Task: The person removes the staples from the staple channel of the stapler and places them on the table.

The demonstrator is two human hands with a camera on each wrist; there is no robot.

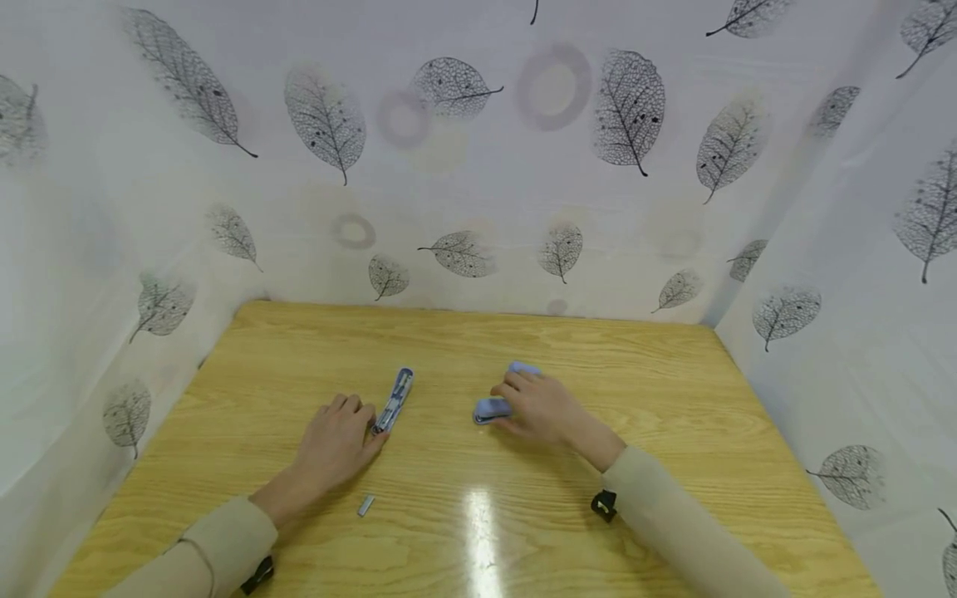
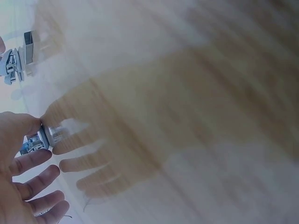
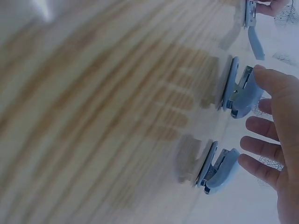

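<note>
Wood grain in a pale yellow runs across the worktop [image 1: 673, 399], lengthwise from left edge to right edge, and a bright streak of lamp glare sits near the front edge at the middle. White sheeting printed with grey skeleton leaves and faint rings [image 1: 553, 87] walls the worktop in along its back edge and both side edges, closing off the room beyond.

Near the centre of the worktop lies an opened blue stapler arm [image 1: 395, 399], long and narrow, pointing toward the back edge. The left hand [image 1: 335, 440] rests flat beside its near end, fingers fairly straight, thumb tip touching that end; its grip is open and holds nothing. The left wrist view is blurred but shows the fingers spread and the thumb against a small metal-and-blue part [image 2: 37, 140].

To the right of centre, the right hand [image 1: 544, 407] lies over two small blue stapler pieces [image 1: 491, 409], one at the thumb and one just past the fingertips toward the back edge. In the right wrist view both pieces [image 3: 238, 91] stand apart from each other on the wood, the thumb tip touching the upper one, the fingers extended and relaxed; this grip is open too.

A small grey strip of staples [image 1: 365, 505] lies alone toward the front edge, closer to the left forearm. Both arms wear beige sleeves [image 1: 673, 523].
</note>
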